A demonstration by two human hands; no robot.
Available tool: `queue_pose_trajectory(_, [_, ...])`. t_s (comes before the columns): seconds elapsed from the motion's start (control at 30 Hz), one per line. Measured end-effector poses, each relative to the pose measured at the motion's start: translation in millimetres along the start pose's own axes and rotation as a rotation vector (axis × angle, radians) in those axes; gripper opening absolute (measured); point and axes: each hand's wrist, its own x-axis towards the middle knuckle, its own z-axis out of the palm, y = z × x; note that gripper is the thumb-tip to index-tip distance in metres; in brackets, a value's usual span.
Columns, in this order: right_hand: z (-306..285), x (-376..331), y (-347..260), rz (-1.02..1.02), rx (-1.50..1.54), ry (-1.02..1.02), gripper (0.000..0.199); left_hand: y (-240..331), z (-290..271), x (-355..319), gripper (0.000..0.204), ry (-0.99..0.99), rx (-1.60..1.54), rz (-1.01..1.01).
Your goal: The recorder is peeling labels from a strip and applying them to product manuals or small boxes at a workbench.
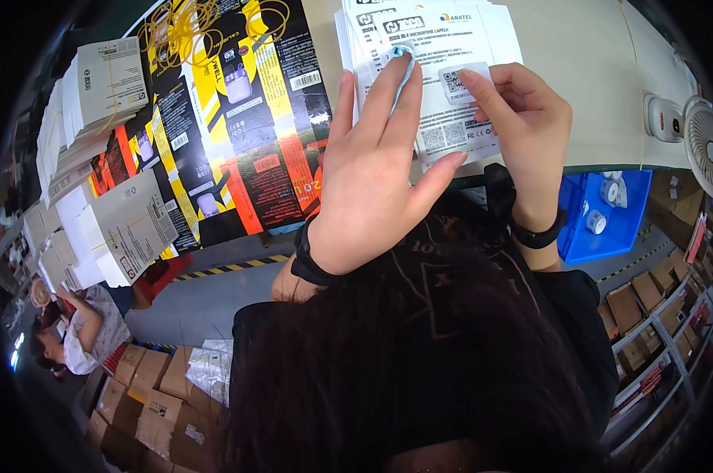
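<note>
pressing a sticker onto a white printed sheet

resting flat on the top white printed sheet [443, 87], the left hand [372, 181] has its fingers spread open and straight, fingertips near a small pale blue bit at the sheet's upper part, apparently to keep the paper from sliding. the right hand [522, 126] curls over the sheet's right edge, thumb and forefinger pinched at a small grey square sticker [460, 81] lying on the sheet; whether it is being pressed down or lifted i cannot tell. the sheet tops a small stack near the beige table's [577, 87] front edge, within easy reach. flattened black and yellow cartons [238, 118] lie to the left, and a blue bin [601, 217] holding rolls sits lower right.
</note>
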Motion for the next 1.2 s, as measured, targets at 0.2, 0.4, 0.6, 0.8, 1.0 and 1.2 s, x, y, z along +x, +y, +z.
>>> queue_pose_trajectory(0.2, [0.0,-2.7,-1.6,0.026,-0.04,0.014,0.014,0.5,-1.8,0.0,0.065,-0.031,0.033,-0.012])
queue_pose_trajectory(0.4, [0.6,-2.6,0.1,-0.02,-0.088,0.02,0.014,-1.6,0.0,0.6,0.064,-0.009,0.037,0.036])
queue_pose_trajectory(0.6, [3.1,-2.1,-0.2,-0.078,-0.165,0.036,0.015,-1.4,0.3,1.7,0.064,-0.005,0.047,0.046])
queue_pose_trajectory(0.8, [1.6,-0.9,2.7,-0.125,-0.21,0.031,0.015,-1.5,0.7,1.0,0.064,0.003,0.034,0.036])
queue_pose_trajectory(1.0, [1.4,-0.9,2.6,-0.15,-0.236,0.029,0.015,-1.9,1.9,-0.1,0.065,0.011,0.044,0.05])
queue_pose_trajectory(1.2, [2.1,-1.8,4.4,-0.185,-0.279,0.042,0.015,-2.6,2.4,-0.4,0.066,0.008,0.047,0.053])
